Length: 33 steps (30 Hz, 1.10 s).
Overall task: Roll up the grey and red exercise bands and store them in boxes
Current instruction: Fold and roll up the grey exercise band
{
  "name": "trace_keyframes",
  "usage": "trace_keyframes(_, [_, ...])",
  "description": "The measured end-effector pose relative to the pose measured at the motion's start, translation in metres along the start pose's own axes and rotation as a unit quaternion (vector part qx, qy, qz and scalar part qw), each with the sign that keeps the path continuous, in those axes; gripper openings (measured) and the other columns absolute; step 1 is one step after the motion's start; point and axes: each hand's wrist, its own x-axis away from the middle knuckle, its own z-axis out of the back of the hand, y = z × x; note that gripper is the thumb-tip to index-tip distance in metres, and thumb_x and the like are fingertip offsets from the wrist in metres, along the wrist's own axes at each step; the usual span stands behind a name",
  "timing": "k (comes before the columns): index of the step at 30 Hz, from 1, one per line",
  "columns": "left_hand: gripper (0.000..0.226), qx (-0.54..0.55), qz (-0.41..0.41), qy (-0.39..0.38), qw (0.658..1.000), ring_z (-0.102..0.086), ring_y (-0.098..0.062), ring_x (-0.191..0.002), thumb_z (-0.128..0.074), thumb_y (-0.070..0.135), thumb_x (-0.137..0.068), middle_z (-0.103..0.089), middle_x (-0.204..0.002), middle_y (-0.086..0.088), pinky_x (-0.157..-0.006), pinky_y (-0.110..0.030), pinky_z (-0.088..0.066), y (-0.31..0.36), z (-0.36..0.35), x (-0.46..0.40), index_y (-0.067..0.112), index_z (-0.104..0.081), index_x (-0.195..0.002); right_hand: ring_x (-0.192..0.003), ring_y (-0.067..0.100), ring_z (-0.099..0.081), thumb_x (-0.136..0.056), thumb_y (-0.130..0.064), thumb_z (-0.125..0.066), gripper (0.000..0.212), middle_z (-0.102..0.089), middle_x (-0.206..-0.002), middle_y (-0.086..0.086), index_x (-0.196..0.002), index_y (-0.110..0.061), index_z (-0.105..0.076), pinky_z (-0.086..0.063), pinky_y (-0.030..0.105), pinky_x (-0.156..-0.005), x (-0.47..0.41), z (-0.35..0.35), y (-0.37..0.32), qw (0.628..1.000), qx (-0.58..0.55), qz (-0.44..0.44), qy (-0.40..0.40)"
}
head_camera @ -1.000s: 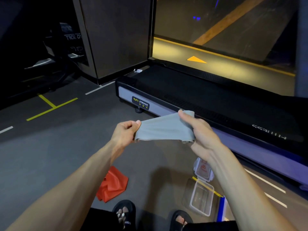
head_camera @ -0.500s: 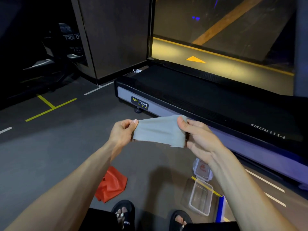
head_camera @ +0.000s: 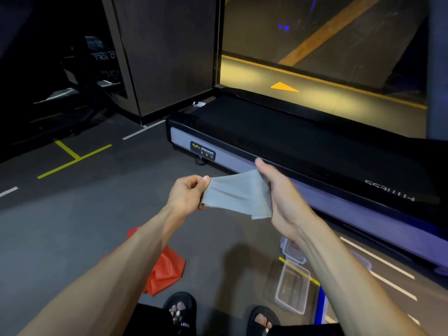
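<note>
Nearest the camera, two feet in black slides [head_camera: 180, 311] stand on the dark floor [head_camera: 72, 226]. Just left of them the red band [head_camera: 166, 270] lies crumpled on the floor, partly hidden behind the left forearm. To the right of the feet a clear box [head_camera: 292, 287] sits open on the floor, straddling a yellow tape line. Its lid [head_camera: 292, 252] lies just beyond it, partly covered by the right wrist.

Higher up, held in the air between both hands, is the grey band [head_camera: 236, 194]. It is a flat, matte strip, pulled fairly taut with soft creases fanning out from the left end, and a loose corner hanging below the right hand. It is not rolled.

The left hand [head_camera: 188, 192] is curled closed, pinching the band's left end between thumb and fingers. The right hand [head_camera: 282, 197] grips the other end: its thumb points up over the top edge, the palm faces left, and the fingers are hidden behind the band, so how tightly they curl cannot be told.

Beyond the hands runs a black treadmill [head_camera: 278, 141] with a grey side rail and a "BODY STRONG" label. Behind it stands a window [head_camera: 315, 57].
</note>
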Motion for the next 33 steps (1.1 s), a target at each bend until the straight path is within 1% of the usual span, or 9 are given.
trace_keyframes(2, [0.04, 0.0, -0.001, -0.01, 1.0, -0.059, -0.023, -0.054, -0.059, 0.032, -0.103, -0.061, -0.062, -0.006, -0.065, -0.043, -0.059, -0.002, 0.0, -0.001, -0.001, -0.065, -0.082, -0.087, 0.027, -0.073, -0.087, -0.046, -0.075, 0.039, -0.076, -0.099, 0.015, -0.098, -0.01, -0.067, -0.055, 0.038, -0.069, 0.001, -0.002, 0.001, 0.999, 0.04, 0.019, 0.008])
trace_keyframes(5, [0.04, -0.007, 0.0, -0.014, 1.0, -0.057, -0.025, -0.057, -0.059, 0.033, -0.103, -0.061, -0.063, -0.007, -0.065, -0.043, -0.059, -0.003, 0.0, -0.002, 0.001, -0.066, -0.081, -0.088, 0.03, -0.071, -0.089, -0.041, -0.074, 0.035, -0.075, -0.1, 0.019, -0.099, -0.008, -0.069, -0.052, 0.045, -0.075, 0.0, -0.002, 0.002, 0.998, 0.044, 0.039, 0.009])
trace_keyframes(9, [0.039, -0.006, 0.003, 0.001, 1.0, -0.057, -0.023, -0.055, -0.058, 0.033, -0.103, -0.061, -0.059, -0.002, -0.06, -0.038, -0.057, -0.002, 0.001, -0.003, 0.002, -0.067, -0.08, -0.084, 0.028, -0.073, -0.087, -0.048, -0.071, 0.055, -0.075, -0.103, 0.018, -0.114, 0.0, -0.067, -0.056, 0.033, -0.053, -0.001, 0.004, 0.001, 0.999, 0.02, 0.027, 0.016])
trace_keyframes(11, [0.038, -0.004, 0.003, 0.004, 1.0, -0.06, -0.022, -0.057, -0.058, 0.033, -0.103, -0.064, -0.061, -0.002, -0.062, -0.04, -0.059, -0.001, 0.002, -0.003, 0.001, -0.068, -0.084, -0.081, 0.026, -0.073, -0.088, -0.045, -0.07, 0.06, -0.076, -0.103, 0.017, -0.12, 0.005, -0.065, -0.056, 0.032, -0.049, 0.0, 0.008, 0.002, 0.999, 0.028, 0.018, 0.011])
trace_keyframes(18, [0.038, -0.005, -0.008, -0.006, 1.0, -0.058, -0.017, -0.057, -0.056, 0.033, -0.104, -0.063, -0.064, 0.0, -0.067, -0.044, -0.061, 0.002, -0.002, 0.001, 0.001, -0.066, -0.086, -0.085, 0.029, -0.072, -0.068, -0.04, -0.078, 0.059, -0.075, -0.107, 0.023, -0.106, 0.004, -0.072, -0.06, 0.039, -0.056, 0.003, 0.014, 0.0, 0.999, -0.006, 0.033, 0.04])
trace_keyframes(20, [0.037, -0.003, -0.013, -0.008, 1.0, -0.057, -0.017, -0.056, -0.056, 0.032, -0.104, -0.062, -0.064, 0.0, -0.066, -0.042, -0.06, 0.003, -0.004, 0.002, 0.0, -0.066, -0.087, -0.088, 0.029, -0.074, -0.07, -0.04, -0.079, 0.065, -0.074, -0.11, 0.024, -0.112, 0.009, -0.07, -0.061, 0.042, -0.058, 0.002, 0.013, 0.002, 0.998, -0.042, 0.027, 0.046])
trace_keyframes(26, [0.035, 0.0, -0.024, -0.019, 1.0, -0.059, -0.018, -0.06, -0.057, 0.032, -0.104, -0.063, -0.069, -0.002, -0.057, -0.034, -0.059, 0.005, -0.009, 0.005, 0.002, -0.068, -0.089, -0.105, 0.035, -0.073, -0.101, -0.044, -0.055, 0.048, -0.075, -0.115, 0.016, -0.121, -0.002, -0.067, -0.059, 0.04, -0.062, 0.0, 0.009, 0.004, 0.996, -0.081, -0.037, 0.021])
trace_keyframes(30, [0.035, -0.001, -0.03, -0.03, 0.999, -0.058, -0.017, -0.056, -0.057, 0.03, -0.104, -0.062, -0.065, -0.001, -0.061, -0.041, -0.06, 0.006, -0.014, 0.007, 0.002, -0.067, -0.087, -0.103, 0.038, -0.073, -0.099, -0.049, -0.055, 0.054, -0.076, -0.111, 0.018, -0.124, -0.002, -0.065, -0.055, 0.035, -0.056, -0.004, 0.003, 0.004, 0.994, -0.077, -0.049, 0.067])
trace_keyframes(33, [0.035, 0.0, -0.029, -0.033, 0.999, -0.06, -0.021, -0.06, -0.057, 0.032, -0.104, -0.063, -0.067, -0.004, -0.064, -0.046, -0.061, 0.006, -0.014, 0.005, 0.003, -0.068, -0.087, -0.094, 0.032, -0.076, -0.091, -0.051, -0.069, 0.049, -0.078, -0.102, 0.014, -0.109, -0.006, -0.07, -0.055, 0.032, -0.053, -0.003, 0.0, 0.003, 0.998, -0.018, -0.023, 0.053])
